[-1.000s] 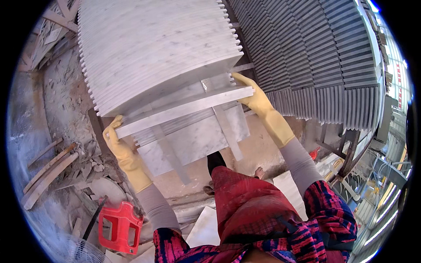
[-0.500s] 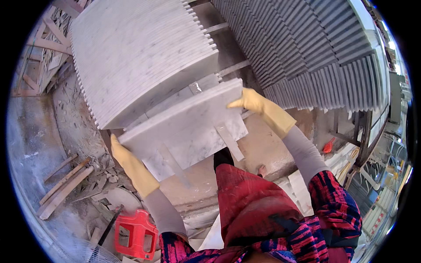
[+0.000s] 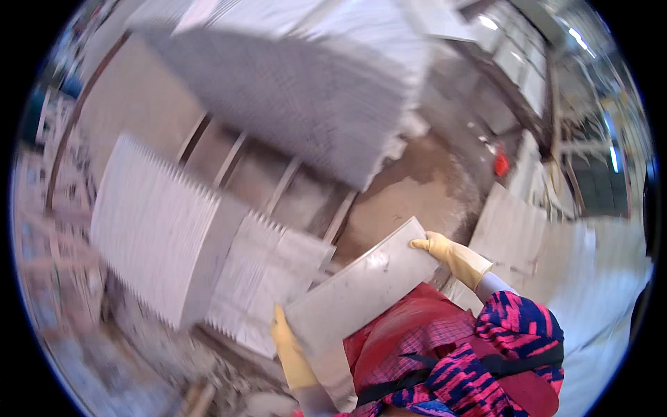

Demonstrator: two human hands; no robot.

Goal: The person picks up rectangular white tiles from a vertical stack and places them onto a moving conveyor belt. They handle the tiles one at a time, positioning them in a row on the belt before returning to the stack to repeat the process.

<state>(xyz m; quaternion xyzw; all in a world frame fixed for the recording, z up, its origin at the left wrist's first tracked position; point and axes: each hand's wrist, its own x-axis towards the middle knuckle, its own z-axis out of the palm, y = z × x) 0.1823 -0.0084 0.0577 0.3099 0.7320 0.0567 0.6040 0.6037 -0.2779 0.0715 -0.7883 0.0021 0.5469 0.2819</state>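
The slab (image 3: 368,281), held just before the red apron (image 3: 399,316), is pinched at opposite ends by the left grip (image 3: 290,347) and right grip (image 3: 453,256), and, seemingly heavy, stiff and brittle, is best grasped by both ends.

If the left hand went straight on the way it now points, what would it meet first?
The left hand would probably meet the nearer stack of pale slabs, just beyond it in the picture, though the depth between them is unclear.
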